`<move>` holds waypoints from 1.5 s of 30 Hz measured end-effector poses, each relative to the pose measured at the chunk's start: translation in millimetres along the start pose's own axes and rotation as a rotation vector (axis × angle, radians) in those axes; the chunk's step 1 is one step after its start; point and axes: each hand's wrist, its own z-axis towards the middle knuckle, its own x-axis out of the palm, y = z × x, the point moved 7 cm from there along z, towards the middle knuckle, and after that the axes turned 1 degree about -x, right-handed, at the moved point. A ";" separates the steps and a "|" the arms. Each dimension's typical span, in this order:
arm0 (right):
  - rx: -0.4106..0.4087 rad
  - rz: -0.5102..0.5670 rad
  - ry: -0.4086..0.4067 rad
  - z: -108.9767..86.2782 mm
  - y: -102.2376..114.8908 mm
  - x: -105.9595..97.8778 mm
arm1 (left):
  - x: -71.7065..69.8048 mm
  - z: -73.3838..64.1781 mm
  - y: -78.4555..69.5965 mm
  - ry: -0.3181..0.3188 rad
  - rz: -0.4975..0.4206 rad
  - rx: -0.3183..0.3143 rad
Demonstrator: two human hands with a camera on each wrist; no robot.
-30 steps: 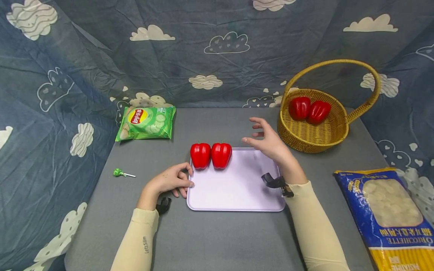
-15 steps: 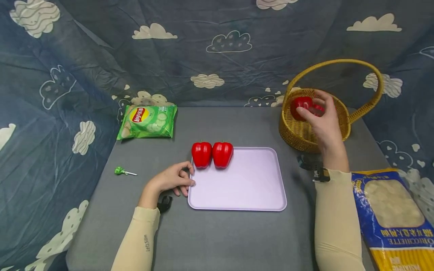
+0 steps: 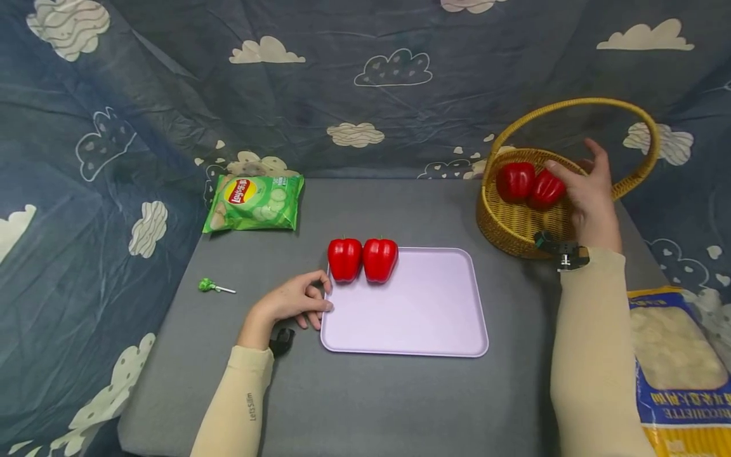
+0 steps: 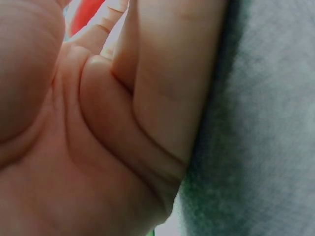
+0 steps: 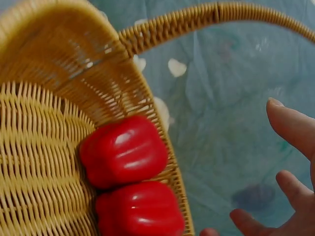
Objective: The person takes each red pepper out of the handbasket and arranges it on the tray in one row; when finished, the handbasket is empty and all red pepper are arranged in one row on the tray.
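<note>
My left hand [image 3: 294, 298] rests on the table at the left edge of a pale lilac tray [image 3: 405, 317], with thumb and forefinger gripping its rim; in the left wrist view its curled fingers and palm [image 4: 88, 162] fill most of the picture. Two red bell peppers [image 3: 345, 261] stand side by side on the tray's back left corner. Over the right side of a wicker basket [image 3: 508, 238], my right hand [image 3: 591, 190] has its fingers spread and holds nothing. Inside the basket lie two more red bell peppers [image 5: 125, 152]; the thumb overlaps the right one in the head view.
A green bag of chips [image 3: 254, 202] lies at the back left, with a green-wrapped lollipop [image 3: 214, 287] in front of it. A blue and yellow bag of pasta [image 3: 676, 355] lies at the right, partly behind the right sleeve. The basket's tall handle [image 3: 577, 105] arches above it.
My right hand has gone from above the tray to the basket, over the peppers there, then farther right. The left hand stays at the tray rim. The view has shifted slightly.
</note>
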 end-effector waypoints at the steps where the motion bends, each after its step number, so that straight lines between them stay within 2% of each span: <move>1: 0.014 0.004 0.001 4.4 -1.6 -1.7 | 0.2 -0.1 -0.3 -0.001 0.000 0.001; 6: 0.059 -0.049 0.026 20.2 -9.8 -7.1 | 0.7 0.2 -2.3 -0.003 0.001 0.007; 14: 0.096 -0.103 0.094 32.5 -31.5 -6.4 | 1.4 2.3 -2.2 0.005 0.003 0.019; 19: 0.109 -0.090 0.103 37.9 -39.8 -5.6 | 1.4 2.2 -2.1 0.003 0.007 0.015; 27: 0.137 -0.131 0.107 45.5 -50.9 -8.9 | 1.6 2.7 -2.9 0.007 -0.004 0.006; 34: 0.167 -0.186 0.134 45.9 -56.1 -10.0 | 1.4 2.1 -2.5 0.004 -0.003 0.009; 39: 0.208 -0.151 0.163 42.4 -57.6 -7.3 | 0.1 1.0 -1.7 0.001 -0.001 0.007; 45: 0.216 -0.128 0.189 40.4 -57.8 -3.0 | -1.1 -0.4 -1.2 -0.004 -0.002 0.011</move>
